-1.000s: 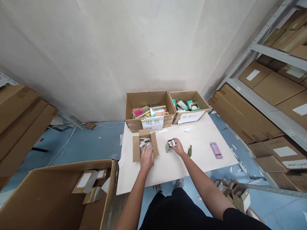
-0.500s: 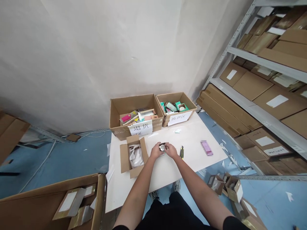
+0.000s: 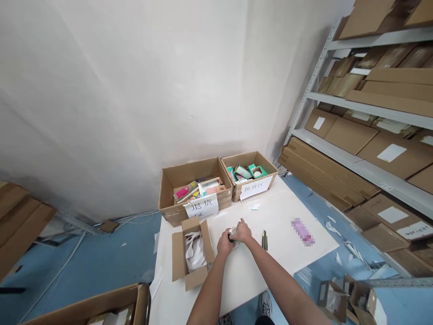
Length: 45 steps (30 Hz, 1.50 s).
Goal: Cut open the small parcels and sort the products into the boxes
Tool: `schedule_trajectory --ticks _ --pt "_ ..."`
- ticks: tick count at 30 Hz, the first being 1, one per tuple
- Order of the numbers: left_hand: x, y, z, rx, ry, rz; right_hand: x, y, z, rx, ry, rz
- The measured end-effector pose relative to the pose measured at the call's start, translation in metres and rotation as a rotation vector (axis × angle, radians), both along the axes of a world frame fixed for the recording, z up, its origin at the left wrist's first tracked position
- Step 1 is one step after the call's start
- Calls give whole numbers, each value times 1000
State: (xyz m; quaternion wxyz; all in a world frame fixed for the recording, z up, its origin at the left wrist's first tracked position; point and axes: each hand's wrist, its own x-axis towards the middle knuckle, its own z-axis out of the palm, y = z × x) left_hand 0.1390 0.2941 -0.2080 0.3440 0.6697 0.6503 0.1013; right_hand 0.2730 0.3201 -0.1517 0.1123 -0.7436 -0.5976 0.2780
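Over the white table (image 3: 277, 266), my left hand (image 3: 224, 244) is closed around a small round item (image 3: 233, 231), white on top with a black part at its edge. Its exact kind is too small to make out. My right hand (image 3: 242, 232) grips the same item from the other side, covering much of it. To the left stands an open cardboard box (image 3: 197, 281) with a white plastic bag (image 3: 195, 253) inside. A black-and-yellow utility knife (image 3: 264, 240) lies right of my hands, touched by neither.
Behind, a larger carton (image 3: 172, 214) holds mixed packages and a smaller carton (image 3: 274, 172) holds green-and-white boxes; both carry paper signs. A blurred pink item (image 3: 302, 231) lies at the right. Shelves (image 3: 358, 153) of cartons stand right; another carton (image 3: 140, 302) sits front left.
My view has tilted up, so the table appears lower. My right hand has shifted over the top of the round item, hiding more of it. Both hands remain on it.
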Motion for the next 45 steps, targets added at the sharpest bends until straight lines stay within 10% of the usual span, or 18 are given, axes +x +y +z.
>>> schedule_trajectory --ticks 9,13,19,24,31,36,42,45 --pt "2 -1 6 10 15 -20 60 37 171 455 499 165" --pt "-5 7 40 49 -35 -40 74 37 207 575 571 198" --pt "-6 15 164 417 -633 50 73 38 216 570 609 208" --pt "18 11 256 531 -644 111 63 36 222 468 798 253" --pt "25 10 283 423 -928 136 93 12 211 71 1260 644" --pt "53 9 306 415 -914 201 98 -7 208 261 1191 442" --pt "82 -1 328 349 -976 180 122 -19 214 137 1312 650" --pt "89 -4 330 379 -978 146 127 -21 209 182 1294 542"
